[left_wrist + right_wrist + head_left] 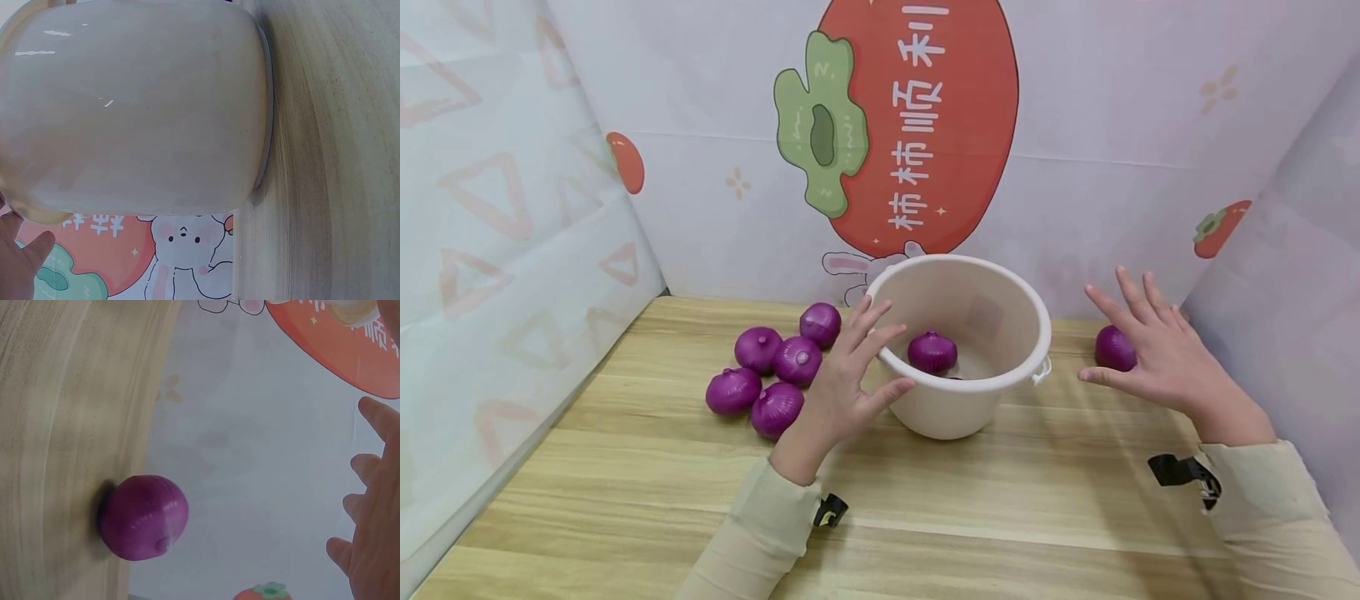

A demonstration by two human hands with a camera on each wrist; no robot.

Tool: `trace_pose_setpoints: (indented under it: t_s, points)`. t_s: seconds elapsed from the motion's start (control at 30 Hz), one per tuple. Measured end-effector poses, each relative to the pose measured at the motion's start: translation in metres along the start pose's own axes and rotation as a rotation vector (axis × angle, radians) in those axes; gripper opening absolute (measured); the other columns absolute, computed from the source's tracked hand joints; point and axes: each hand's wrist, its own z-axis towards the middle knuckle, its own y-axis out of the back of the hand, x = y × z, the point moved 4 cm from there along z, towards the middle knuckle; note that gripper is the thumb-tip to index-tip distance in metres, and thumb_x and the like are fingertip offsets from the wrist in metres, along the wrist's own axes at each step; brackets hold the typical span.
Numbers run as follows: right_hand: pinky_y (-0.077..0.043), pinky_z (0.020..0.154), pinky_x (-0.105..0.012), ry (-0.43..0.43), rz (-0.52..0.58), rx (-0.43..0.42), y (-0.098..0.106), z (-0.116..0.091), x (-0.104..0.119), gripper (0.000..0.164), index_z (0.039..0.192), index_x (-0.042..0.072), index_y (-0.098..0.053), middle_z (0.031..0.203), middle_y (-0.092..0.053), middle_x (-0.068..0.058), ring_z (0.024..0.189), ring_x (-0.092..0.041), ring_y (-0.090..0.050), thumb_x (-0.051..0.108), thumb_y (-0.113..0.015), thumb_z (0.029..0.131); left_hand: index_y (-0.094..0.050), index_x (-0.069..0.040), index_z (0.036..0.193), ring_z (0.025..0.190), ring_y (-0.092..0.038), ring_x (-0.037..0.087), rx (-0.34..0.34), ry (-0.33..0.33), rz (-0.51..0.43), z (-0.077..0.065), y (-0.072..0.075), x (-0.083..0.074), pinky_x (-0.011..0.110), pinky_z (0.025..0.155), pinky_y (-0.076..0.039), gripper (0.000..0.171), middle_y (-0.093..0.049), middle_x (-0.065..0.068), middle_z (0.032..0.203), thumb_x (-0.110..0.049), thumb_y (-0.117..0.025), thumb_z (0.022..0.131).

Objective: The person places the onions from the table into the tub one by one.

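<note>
A cream bucket [947,408] stands upright on the wooden table, with a purple onion [932,352] inside and a sliver of another below it. My left hand [848,375], fingers spread, is at the bucket's left rim and holds nothing; the left wrist view shows the bucket wall [131,112] close by. My right hand [1168,358] hovers with fingers stretched apart, in front of a lone onion [1114,348] on the right. That onion [145,517] lies apart from the fingers in the right wrist view.
Several purple onions [777,410] lie grouped on the table left of the bucket. A white printed cloth [1075,208] walls the back and both sides of the table [647,492]. A white handle end [1042,370] sticks out at the bucket's right rim.
</note>
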Motion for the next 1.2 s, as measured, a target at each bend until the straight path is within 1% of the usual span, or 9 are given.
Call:
trace_pose_setpoints:
  t_s: [0.13,0.33,0.5,0.6,0.67,0.77,0.9,1.0,1.2]
  points:
    - [0.001,0.107,-0.082,-0.008,0.013,0.003,-0.004,0.001,-0.008,0.108,0.16,0.032,-0.013,0.168,0.014,0.0,0.153,-0.038,0.018,0.049,-0.08,0.077,-0.06,-0.014,0.132,0.153,-0.023,0.029,0.007,0.004,0.003,0.0,0.0,0.0,0.057,0.117,-0.034,0.073,-0.042,0.007,0.156,-0.073,-0.042,0.092]
    - [-0.001,0.105,-0.084,-0.027,0.018,0.008,-0.011,0.002,-0.017,0.106,0.16,0.03,-0.013,0.168,0.012,-0.003,0.152,-0.041,0.017,0.048,-0.078,0.078,-0.06,-0.013,0.132,0.154,-0.022,0.027,0.023,0.023,-0.002,0.0,-0.001,0.0,0.057,0.118,-0.032,0.075,-0.042,0.008,0.156,-0.074,-0.041,0.091]
    - [-0.017,0.096,-0.088,-0.059,-0.014,0.03,-0.015,0.003,-0.023,0.105,0.16,0.03,-0.013,0.168,0.01,-0.008,0.152,-0.044,0.013,0.05,-0.077,0.08,-0.059,-0.015,0.133,0.154,-0.021,0.027,0.024,0.024,-0.008,0.0,0.0,0.001,0.058,0.117,-0.032,0.075,-0.043,0.01,0.155,-0.074,-0.041,0.091]
    - [-0.021,0.093,-0.088,-0.072,-0.031,0.04,-0.018,0.003,-0.027,0.104,0.161,0.029,-0.012,0.168,0.008,-0.011,0.152,-0.046,0.011,0.052,-0.075,0.081,-0.059,-0.016,0.133,0.154,-0.022,0.028,0.025,0.025,-0.004,-0.001,0.0,0.001,0.057,0.116,-0.034,0.074,-0.043,0.009,0.156,-0.074,-0.041,0.091]
    - [-0.019,0.095,-0.087,-0.073,-0.022,0.04,-0.021,0.004,-0.031,0.104,0.161,0.028,-0.012,0.168,0.007,-0.014,0.151,-0.047,0.011,0.052,-0.075,0.082,-0.059,-0.015,0.133,0.154,-0.022,0.028,0.025,0.023,-0.004,-0.001,0.0,0.001,0.057,0.115,-0.035,0.074,-0.043,0.01,0.155,-0.074,-0.042,0.091]
    - [-0.013,0.1,-0.086,-0.082,0.028,0.042,-0.025,0.003,-0.036,0.102,0.161,0.027,-0.012,0.168,0.008,-0.015,0.151,-0.046,0.014,0.049,-0.074,0.082,-0.059,-0.015,0.133,0.154,-0.022,0.027,0.027,0.025,-0.002,-0.001,-0.001,0.001,0.057,0.115,-0.035,0.074,-0.043,0.01,0.155,-0.074,-0.041,0.091]
    - [-0.008,0.103,-0.085,-0.081,0.088,0.035,-0.032,0.003,-0.042,0.101,0.161,0.024,-0.014,0.167,0.009,-0.016,0.151,-0.047,0.016,0.045,-0.075,0.083,-0.059,-0.014,0.133,0.154,-0.021,0.027,0.026,0.028,-0.005,-0.001,-0.001,0.001,0.058,0.116,-0.034,0.075,-0.042,0.009,0.156,-0.074,-0.042,0.091]
    - [-0.009,0.103,-0.086,-0.077,0.104,0.023,-0.036,0.003,-0.047,0.099,0.16,0.021,-0.016,0.167,0.008,-0.019,0.15,-0.051,0.012,0.043,-0.075,0.083,-0.06,-0.013,0.133,0.154,-0.021,0.027,0.023,0.027,-0.008,-0.001,-0.001,0.001,0.058,0.116,-0.034,0.075,-0.042,0.009,0.156,-0.073,-0.042,0.092]
    - [-0.01,0.099,-0.088,-0.13,0.136,0.037,-0.043,0.004,-0.06,0.099,0.161,0.022,-0.014,0.166,0.003,-0.022,0.149,-0.052,0.011,0.043,-0.073,0.085,-0.059,-0.015,0.133,0.154,-0.021,0.027,0.025,0.025,-0.008,-0.001,-0.001,0.001,0.057,0.116,-0.034,0.074,-0.042,0.008,0.156,-0.073,-0.042,0.092]
